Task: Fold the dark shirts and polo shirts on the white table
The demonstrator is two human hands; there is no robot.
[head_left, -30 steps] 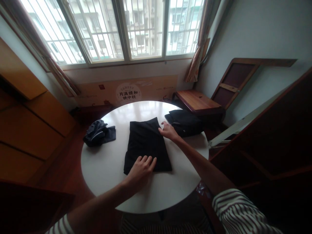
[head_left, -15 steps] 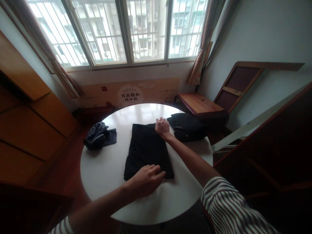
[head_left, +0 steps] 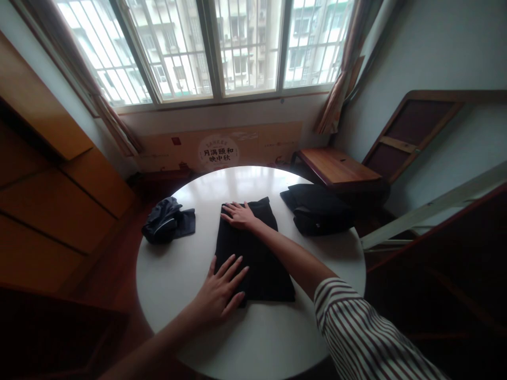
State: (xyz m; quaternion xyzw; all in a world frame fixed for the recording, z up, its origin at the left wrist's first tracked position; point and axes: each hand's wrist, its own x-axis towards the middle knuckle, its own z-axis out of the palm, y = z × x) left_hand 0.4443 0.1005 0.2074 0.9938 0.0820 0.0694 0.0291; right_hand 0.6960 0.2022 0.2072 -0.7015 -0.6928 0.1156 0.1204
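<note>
A folded black garment (head_left: 261,258) lies flat on the white round table (head_left: 166,285); its exact kind cannot be made out. My left hand (head_left: 224,287) rests on its near left edge, fingers spread. Farther up, my right hand (head_left: 238,215) lies flat on the garment's far left part with nothing held. Part of the cloth is hidden under both hands and the right forearm.
A crumpled dark garment (head_left: 164,219) sits at the table's left side. Folded black clothes (head_left: 319,208) lie at the right edge. Beyond stand a low wooden table (head_left: 340,166) and a wall under the window; orange cabinets (head_left: 47,211) rise on the left.
My right hand has gone from the garment's far right corner to its far left part and flattened out. My left hand has shifted left and spread its fingers. The view has turned slightly.
</note>
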